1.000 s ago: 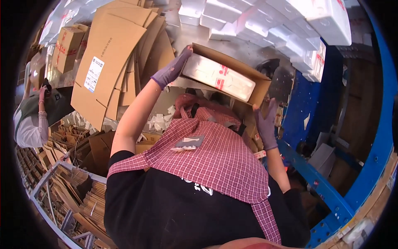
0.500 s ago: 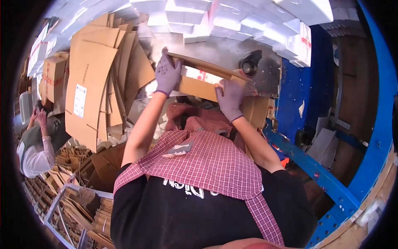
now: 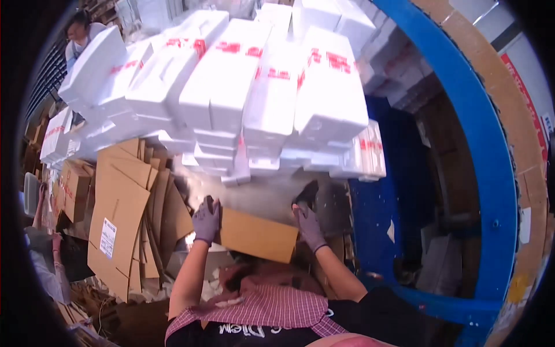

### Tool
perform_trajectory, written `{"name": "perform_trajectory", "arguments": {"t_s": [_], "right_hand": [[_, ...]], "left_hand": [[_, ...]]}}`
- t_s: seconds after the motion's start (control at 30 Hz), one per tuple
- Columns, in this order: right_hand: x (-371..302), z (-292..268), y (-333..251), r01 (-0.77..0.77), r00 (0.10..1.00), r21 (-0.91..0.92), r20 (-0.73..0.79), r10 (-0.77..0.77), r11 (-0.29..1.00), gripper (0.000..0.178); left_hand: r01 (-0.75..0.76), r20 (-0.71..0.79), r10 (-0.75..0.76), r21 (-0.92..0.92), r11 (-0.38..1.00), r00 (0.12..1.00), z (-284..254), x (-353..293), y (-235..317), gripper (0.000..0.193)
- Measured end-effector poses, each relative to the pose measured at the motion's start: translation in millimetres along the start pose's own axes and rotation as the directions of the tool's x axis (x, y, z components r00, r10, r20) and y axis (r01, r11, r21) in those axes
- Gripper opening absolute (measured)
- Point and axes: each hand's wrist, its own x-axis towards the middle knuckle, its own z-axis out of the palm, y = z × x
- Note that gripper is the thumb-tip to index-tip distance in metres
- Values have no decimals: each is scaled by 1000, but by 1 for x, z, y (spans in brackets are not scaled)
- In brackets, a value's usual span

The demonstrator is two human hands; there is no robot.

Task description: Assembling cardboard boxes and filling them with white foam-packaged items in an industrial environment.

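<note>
My left hand (image 3: 207,221), in a purple-grey glove, grips the left end of a long, narrow brown cardboard box (image 3: 258,234). The box lies slightly slanted on a grey tabletop, its plain long side facing me. At the other end, my right hand (image 3: 310,225), gloved alike, has its fingers closed around the box's right corner. A dark object (image 3: 306,195), apparently a tape dispenser, is just beyond those fingertips. The inside of the box is out of sight.
Stacked white foam boxes (image 3: 225,75) with red markings fill the far side. Flattened cardboard (image 3: 118,214) leans at left. A co-worker's arm (image 3: 56,260) shows at far left; another person (image 3: 84,34) stands at the back. A blue metal frame (image 3: 491,191) borders the right.
The view has tilted up, bringing more foam boxes into sight. The box was showing its open inside with something white in it; now its plain side faces me. Both hands stay at its ends.
</note>
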Motion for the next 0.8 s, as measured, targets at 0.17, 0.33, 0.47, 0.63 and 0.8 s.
{"name": "perform_trajectory", "arguments": {"t_s": [0.17, 0.33, 0.47, 0.63, 0.8], "right_hand": [[62, 36, 8, -243, 965, -576, -228, 132, 780, 78], [37, -39, 30, -203, 958, 80, 222, 181, 976, 50], [-53, -79, -28, -426, 792, 620, 608, -60, 659, 42], [-59, -11, -17, -156, 789, 293, 612, -60, 943, 39], [-26, -20, -23, -41, 698, 235, 702, -141, 971, 34]], "left_hand": [[-18, 53, 16, 36, 999, 998, -17, -19, 31, 27], [-38, 70, 32, 83, 996, 997, 20, -91, 24, 26], [73, 158, -79, 42, 996, 984, 20, -86, 35, 33], [17, -127, -44, -209, 978, 991, -38, -91, 66, 40], [-226, 14, 351, -741, 633, 936, -25, -120, 55, 41]]}}
